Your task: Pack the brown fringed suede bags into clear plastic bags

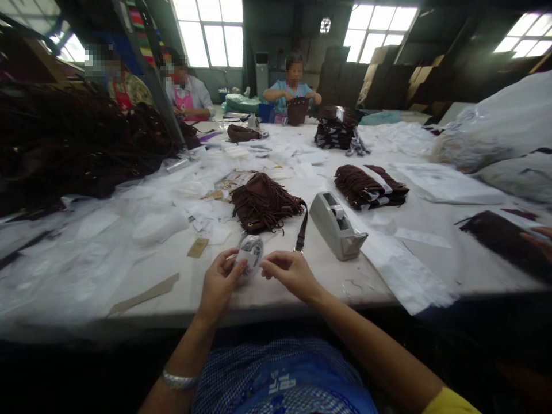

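Note:
My left hand (219, 282) pinches a small white wrapped bundle (251, 253) near the table's front edge. My right hand (290, 273) is closed in a pinch beside it, fingertips touching the bundle's right side. Just beyond lies a brown fringed bag (263, 201) with its strap (302, 230) trailing toward my right hand. A grey tape dispenser (336, 221) stands to the right of the bag.
More brown fringed bags lie in a stack (368, 187), in a heap at left (64, 144) and in a pile at the back (336, 129). White paper and plastic sheets (142, 213) cover the table. Three people work at the far side. Another person's hand (541, 241) rests at right.

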Tool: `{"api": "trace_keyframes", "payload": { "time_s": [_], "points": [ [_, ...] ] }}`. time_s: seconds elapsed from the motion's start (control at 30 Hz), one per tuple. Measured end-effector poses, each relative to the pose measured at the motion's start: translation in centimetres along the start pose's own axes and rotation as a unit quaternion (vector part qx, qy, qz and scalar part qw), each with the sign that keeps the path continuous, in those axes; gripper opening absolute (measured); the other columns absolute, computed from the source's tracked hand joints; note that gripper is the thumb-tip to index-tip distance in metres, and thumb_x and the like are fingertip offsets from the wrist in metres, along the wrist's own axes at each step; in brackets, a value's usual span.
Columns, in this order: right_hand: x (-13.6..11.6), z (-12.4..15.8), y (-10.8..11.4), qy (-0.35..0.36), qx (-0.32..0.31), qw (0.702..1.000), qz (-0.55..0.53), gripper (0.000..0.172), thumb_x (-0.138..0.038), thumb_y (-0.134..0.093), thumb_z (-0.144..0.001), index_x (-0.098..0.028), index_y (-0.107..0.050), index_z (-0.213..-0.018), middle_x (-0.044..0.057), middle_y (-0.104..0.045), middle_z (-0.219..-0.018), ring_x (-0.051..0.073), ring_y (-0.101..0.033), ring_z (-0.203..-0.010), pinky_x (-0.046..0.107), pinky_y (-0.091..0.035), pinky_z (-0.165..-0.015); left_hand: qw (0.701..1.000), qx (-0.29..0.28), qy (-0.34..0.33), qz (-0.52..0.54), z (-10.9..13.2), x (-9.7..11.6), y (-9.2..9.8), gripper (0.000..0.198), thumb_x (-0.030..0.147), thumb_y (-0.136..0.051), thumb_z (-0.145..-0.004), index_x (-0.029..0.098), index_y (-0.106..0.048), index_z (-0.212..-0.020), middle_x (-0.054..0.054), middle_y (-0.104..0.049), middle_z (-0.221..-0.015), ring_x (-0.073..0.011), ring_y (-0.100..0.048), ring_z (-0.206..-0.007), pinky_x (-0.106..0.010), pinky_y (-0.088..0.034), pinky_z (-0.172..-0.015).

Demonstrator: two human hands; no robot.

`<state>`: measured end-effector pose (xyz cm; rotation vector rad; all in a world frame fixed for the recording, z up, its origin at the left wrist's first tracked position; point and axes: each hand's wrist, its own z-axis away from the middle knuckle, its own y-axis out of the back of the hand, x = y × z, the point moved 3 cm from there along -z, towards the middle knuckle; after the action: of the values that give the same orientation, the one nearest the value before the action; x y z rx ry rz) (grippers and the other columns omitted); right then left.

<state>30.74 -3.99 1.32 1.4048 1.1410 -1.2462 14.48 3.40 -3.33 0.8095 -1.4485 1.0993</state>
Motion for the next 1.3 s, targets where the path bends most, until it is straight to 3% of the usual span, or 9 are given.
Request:
{"api": "trace_keyframes", "payload": {
  "time_s": [0.13, 0.4, 0.6, 0.8, 0.97, 1.13, 1.3],
  "points": [
    [0.9, -2.2, -1.6, 0.008, -0.009, 1.0, 0.004, 0.03, -0.046, -0.072, -0.078, -0.015, -0.072, -0.078, 0.002, -0.069, -0.066, 0.014, -0.062, -0.06, 0.025, -0.051, -0.061, 1.0, -0.01, -0.006, 0.007, 0.3, 0.1, -0.2, 0.048, 0.037, -0.076, -0.077, 0.018, -0.056, -0.116, -0.004, -0.075, -0.09, -0.0162, -0.07, -0.082, -0.025, -0.051, -0.078],
    [1.6, -3.0, -1.4, -0.028, -0.029, 0.998, 0.046, 0.03, -0.044, -0.07, -0.079, -0.015, -0.071, -0.073, 0.003, -0.07, -0.064, 0.013, -0.061, -0.055, 0.023, -0.049, -0.056, 1.0, -0.014, -0.009, 0.024, 0.3, 0.6, 0.2, 0.047, 0.038, -0.075, -0.078, 0.018, -0.057, -0.116, -0.005, -0.075, -0.092, -0.0182, -0.07, -0.086, -0.028, -0.051, -0.081],
    [1.0, -2.3, -1.2, -0.001, -0.007, 0.999, 0.054, 0.027, -0.042, -0.069, -0.081, -0.015, -0.072, -0.076, 0.003, -0.07, -0.066, 0.013, -0.062, -0.058, 0.023, -0.05, -0.059, 1.0, 0.005, -0.015, 0.014, 0.2, 1.1, 0.5, 0.047, 0.037, -0.076, -0.078, 0.018, -0.059, -0.116, -0.005, -0.076, -0.091, -0.0175, -0.07, -0.085, -0.027, -0.051, -0.079],
    [0.0, -1.0, -0.7, 0.018, 0.008, 0.988, 0.153, 0.021, -0.036, -0.066, -0.085, -0.018, -0.073, -0.077, 0.002, -0.072, -0.067, 0.014, -0.064, -0.059, 0.023, -0.049, -0.06, 1.0, 0.007, -0.008, 0.01, 0.4, 0.9, 0.4, 0.048, 0.039, -0.076, -0.076, 0.017, -0.059, -0.115, -0.005, -0.076, -0.091, -0.0175, -0.07, -0.084, -0.027, -0.051, -0.078],
    [-1.0, -0.1, -0.3, 0.036, 0.007, 0.985, 0.17, 0.02, -0.034, -0.065, -0.087, -0.019, -0.073, -0.076, 0.002, -0.072, -0.068, 0.014, -0.065, -0.06, 0.024, -0.049, -0.061, 0.998, 0.062, -0.015, 0.002, 0.2, 1.1, 1.0, 0.052, 0.044, -0.077, -0.074, 0.017, -0.059, -0.115, -0.006, -0.076, -0.09, -0.0191, -0.07, -0.084, -0.029, -0.052, -0.078],
    [-1.5, -0.7, -1.5, 0.068, -0.009, 0.992, 0.108, 0.022, -0.039, -0.065, -0.086, -0.018, -0.074, -0.08, 0.003, -0.073, -0.071, 0.014, -0.065, -0.062, 0.025, -0.051, -0.063, 1.0, 0.024, -0.009, -0.004, 0.4, 1.0, 0.6, 0.052, 0.043, -0.077, -0.075, 0.016, -0.059, -0.116, -0.007, -0.076, -0.091, -0.02, -0.071, -0.084, -0.029, -0.052, -0.078],
    [0.2, -2.2, -2.2, 0.026, -0.005, 0.997, 0.079, 0.026, -0.042, -0.069, -0.082, -0.016, -0.073, -0.077, 0.004, -0.072, -0.068, 0.014, -0.065, -0.057, 0.024, -0.051, -0.057, 1.0, -0.009, -0.008, 0.007, 0.7, 0.9, 0.4, 0.049, 0.04, -0.075, -0.077, 0.017, -0.057, -0.116, -0.006, -0.075, -0.091, -0.0198, -0.071, -0.083, -0.031, -0.052, -0.079]
  ]
}}
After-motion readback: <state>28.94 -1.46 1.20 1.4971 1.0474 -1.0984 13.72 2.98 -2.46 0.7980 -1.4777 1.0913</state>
